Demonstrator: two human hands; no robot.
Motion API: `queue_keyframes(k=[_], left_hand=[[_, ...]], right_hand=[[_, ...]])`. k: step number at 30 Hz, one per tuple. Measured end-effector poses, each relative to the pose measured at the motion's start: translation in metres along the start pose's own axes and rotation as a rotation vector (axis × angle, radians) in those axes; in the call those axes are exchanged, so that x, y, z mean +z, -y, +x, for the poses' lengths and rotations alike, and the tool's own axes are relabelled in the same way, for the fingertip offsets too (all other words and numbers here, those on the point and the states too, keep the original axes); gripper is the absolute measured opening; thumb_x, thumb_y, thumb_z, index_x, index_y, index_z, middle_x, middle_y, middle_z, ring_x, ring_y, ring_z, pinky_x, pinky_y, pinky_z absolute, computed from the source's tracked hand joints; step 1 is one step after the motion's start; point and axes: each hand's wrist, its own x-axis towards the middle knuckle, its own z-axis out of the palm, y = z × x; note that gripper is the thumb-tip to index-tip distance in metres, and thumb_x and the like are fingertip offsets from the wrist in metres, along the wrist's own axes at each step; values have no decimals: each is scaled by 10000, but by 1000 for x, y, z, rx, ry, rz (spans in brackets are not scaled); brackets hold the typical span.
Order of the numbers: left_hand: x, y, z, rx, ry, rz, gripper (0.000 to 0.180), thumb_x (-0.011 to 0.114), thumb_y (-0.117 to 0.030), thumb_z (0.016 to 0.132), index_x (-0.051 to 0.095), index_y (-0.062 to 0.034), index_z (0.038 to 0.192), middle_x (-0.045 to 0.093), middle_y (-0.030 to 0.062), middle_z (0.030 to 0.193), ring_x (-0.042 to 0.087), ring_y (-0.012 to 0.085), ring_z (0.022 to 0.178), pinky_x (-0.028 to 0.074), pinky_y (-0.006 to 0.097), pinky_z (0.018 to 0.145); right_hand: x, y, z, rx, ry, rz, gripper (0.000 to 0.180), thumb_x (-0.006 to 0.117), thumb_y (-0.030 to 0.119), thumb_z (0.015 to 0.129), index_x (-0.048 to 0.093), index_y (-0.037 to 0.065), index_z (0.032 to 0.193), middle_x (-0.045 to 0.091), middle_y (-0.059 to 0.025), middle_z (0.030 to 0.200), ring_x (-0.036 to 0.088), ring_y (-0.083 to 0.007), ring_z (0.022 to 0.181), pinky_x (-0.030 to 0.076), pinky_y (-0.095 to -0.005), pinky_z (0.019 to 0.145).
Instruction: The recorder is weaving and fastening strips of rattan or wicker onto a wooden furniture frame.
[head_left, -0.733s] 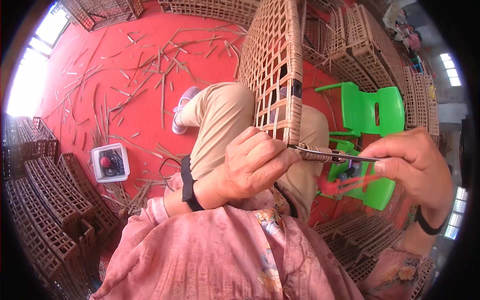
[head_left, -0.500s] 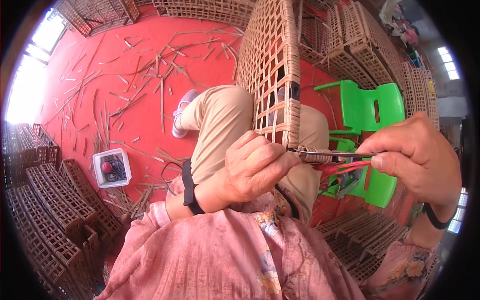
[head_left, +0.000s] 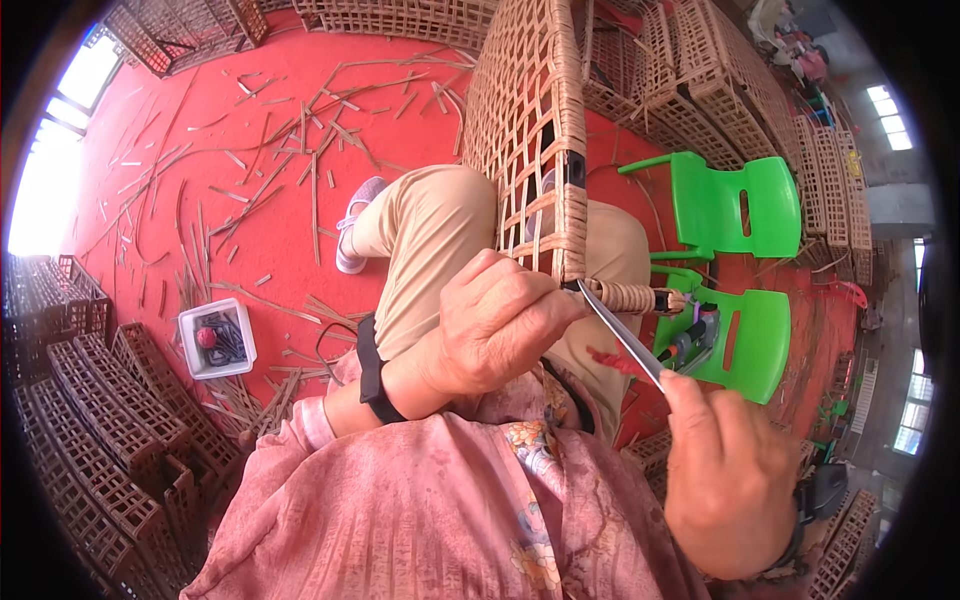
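Observation:
A woven rattan lattice panel (head_left: 515, 130) stands upright between my knees, its thick edge wrapped in strips. At its lower corner a short wrapped bar (head_left: 622, 296) points right. My left hand (head_left: 505, 325) is closed at this corner, the fingertips pinching against it; what lies under them is hidden. From the corner a long, flat, shiny grey strip (head_left: 628, 340) slants down to the right, narrowing toward the panel. My right hand (head_left: 728, 470) grips its lower end between thumb and fingers. A blurred dark red piece (head_left: 618, 362) shows beside the strip; I cannot make out what it is.
Two green plastic chairs (head_left: 738, 210) stand at right, one with tools (head_left: 700, 335) on it. A white tub (head_left: 217, 338) holds a red ball and dark pieces. Cut strips (head_left: 310, 150) litter the red floor (head_left: 120, 190). Stacked lattice frames (head_left: 110, 410) stand around.
My right hand has moved down and left, closer to my body. The strip, level before, now slants downward and shows a broad shiny face. My left hand stays at the panel's corner.

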Motion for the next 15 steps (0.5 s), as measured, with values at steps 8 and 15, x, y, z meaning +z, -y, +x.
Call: queue_keyframes(k=[8, 15], left_hand=[[3, 2, -3, -24, -13, -31, 334, 778, -34, 610, 688, -62, 931, 560, 38, 792, 525, 195, 629, 394, 322, 552], [3, 0, 0, -69, -25, -92, 308, 784, -25, 609, 674, -56, 895, 585, 56, 805, 547, 219, 650, 408, 341, 564]], right_hand=[[5, -1, -1, 27, -44, 85, 279, 622, 3, 846, 627, -31, 1123, 506, -117, 729, 559, -286, 592, 416, -423, 501], [-19, -21, 23, 10, 47, 74, 221, 626, 24, 836, 653, 24, 1056, 512, -108, 698, 545, -309, 575, 396, -436, 507]])
